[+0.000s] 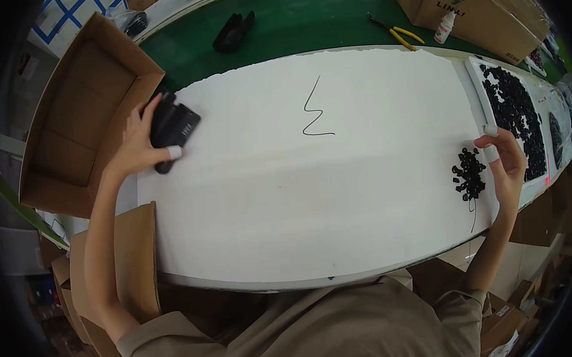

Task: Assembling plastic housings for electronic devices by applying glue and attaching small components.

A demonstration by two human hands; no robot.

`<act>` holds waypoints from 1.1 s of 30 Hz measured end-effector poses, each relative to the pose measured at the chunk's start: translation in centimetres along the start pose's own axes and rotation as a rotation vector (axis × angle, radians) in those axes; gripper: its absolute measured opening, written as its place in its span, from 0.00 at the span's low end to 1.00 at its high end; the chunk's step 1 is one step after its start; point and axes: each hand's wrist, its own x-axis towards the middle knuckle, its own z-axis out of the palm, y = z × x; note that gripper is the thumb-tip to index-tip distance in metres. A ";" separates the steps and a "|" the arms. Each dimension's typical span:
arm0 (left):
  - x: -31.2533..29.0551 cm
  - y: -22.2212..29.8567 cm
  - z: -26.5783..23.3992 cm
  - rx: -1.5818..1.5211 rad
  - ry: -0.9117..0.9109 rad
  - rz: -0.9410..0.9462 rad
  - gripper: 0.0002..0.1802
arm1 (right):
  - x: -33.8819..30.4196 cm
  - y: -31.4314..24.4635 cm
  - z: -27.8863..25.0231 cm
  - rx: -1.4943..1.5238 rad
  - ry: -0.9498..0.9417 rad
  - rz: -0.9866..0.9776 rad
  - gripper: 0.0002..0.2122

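Note:
My left hand [143, 142] is shut on a black rectangular block-shaped part [172, 126] at the left edge of the white work surface [313, 196], beside an open cardboard box [79, 112]. White finger cots cover its fingertips. At the right edge, my right hand [506, 160] has its fingers curled over a small heap of little black round parts [468, 172]; its thumb and forefinger, also in white cots, are pinched together, and I cannot tell whether a part is between them.
A white tray [489, 113] of several small black parts lies at the far right. On the green belt [303, 19] behind lie a black part [233, 31], yellow-handled pliers [398, 33] and a small white bottle [445, 28]. A brown carton [477, 7] stands at back right.

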 end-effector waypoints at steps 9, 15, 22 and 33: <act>-1.8 20.3 1.6 -0.105 -0.176 0.827 0.62 | -1.3 -0.7 -0.1 0.084 0.046 0.032 0.15; 1.9 27.6 2.4 -0.122 -0.225 1.204 0.58 | -2.3 -2.9 1.7 -0.030 -0.058 0.084 0.18; 5.4 26.0 3.0 -0.476 -0.282 1.326 0.59 | -3.1 -4.4 3.8 -0.433 -0.096 -0.150 0.19; 5.8 22.7 3.6 -0.583 -0.264 1.138 0.32 | -3.2 -2.4 0.1 -0.434 0.008 0.034 0.19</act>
